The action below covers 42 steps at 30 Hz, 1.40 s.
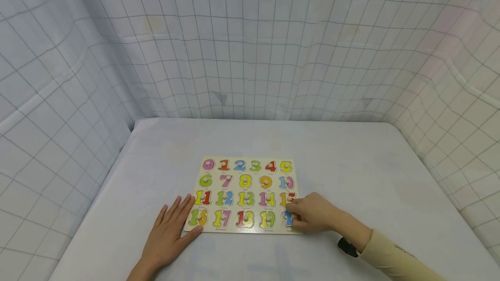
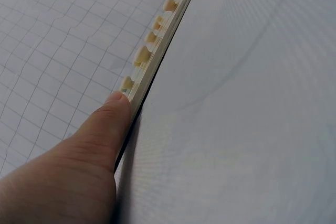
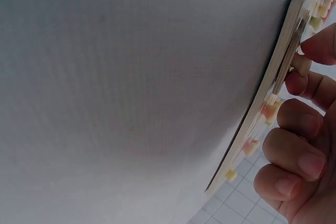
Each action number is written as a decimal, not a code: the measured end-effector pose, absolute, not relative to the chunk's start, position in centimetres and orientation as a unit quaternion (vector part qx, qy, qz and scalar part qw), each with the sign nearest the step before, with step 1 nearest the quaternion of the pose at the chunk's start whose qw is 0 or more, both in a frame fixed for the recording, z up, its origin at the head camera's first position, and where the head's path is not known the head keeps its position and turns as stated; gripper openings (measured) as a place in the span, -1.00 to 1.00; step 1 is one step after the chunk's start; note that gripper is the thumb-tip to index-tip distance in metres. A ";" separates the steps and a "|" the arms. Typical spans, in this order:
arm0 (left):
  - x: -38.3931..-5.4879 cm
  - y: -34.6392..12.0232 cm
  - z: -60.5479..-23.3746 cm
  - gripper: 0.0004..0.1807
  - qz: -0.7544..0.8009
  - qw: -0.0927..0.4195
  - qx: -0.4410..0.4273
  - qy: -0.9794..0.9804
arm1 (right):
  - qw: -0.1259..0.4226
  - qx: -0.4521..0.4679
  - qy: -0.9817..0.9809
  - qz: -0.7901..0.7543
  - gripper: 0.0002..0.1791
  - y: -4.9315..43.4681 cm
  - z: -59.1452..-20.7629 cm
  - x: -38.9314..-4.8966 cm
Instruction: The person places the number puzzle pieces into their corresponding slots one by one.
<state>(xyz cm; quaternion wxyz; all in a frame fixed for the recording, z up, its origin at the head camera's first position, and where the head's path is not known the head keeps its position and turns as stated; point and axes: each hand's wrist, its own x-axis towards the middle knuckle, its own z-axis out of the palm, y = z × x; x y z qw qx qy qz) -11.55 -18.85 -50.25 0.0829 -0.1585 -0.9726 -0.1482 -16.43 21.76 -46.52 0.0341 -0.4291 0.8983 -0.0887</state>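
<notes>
A wooden number puzzle board [image 1: 234,230] lies flat on the table, its colourful number pieces each topped by a small round knob. My left hand [image 1: 168,233] rests at the board's lower left corner with fingers spread and straight; in the left wrist view the thumb [image 2: 107,121] lies along the board's edge. At the lower right corner, my right hand [image 1: 316,214] pinches the knob [image 3: 301,64] of the blue number 20 piece [image 1: 288,219] between thumb and forefinger. Its other fingers are curled. That piece is partly covered by the hand, and in the right wrist view it looks slightly tilted in its slot.
The board sits on a white cloth-covered table [image 1: 347,159]. White grid-patterned curtains [image 1: 242,55] enclose the back and both sides. A black band [image 1: 347,247] shows at the right wrist, by the beige sleeve [image 1: 390,255].
</notes>
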 end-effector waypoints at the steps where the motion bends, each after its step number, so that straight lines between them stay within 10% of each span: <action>1: -11.6 -18.9 -50.2 -0.13 -0.148 0.083 -0.158 -0.973 | 0.037 -0.426 0.900 -0.092 -0.82 21.7 -46.6 -16.4; 42: -11.4 -18.6 -50.1 -0.14 -0.158 0.093 -0.158 -0.970 | 0.083 -0.381 0.914 -0.115 -0.81 21.2 -47.0 -15.5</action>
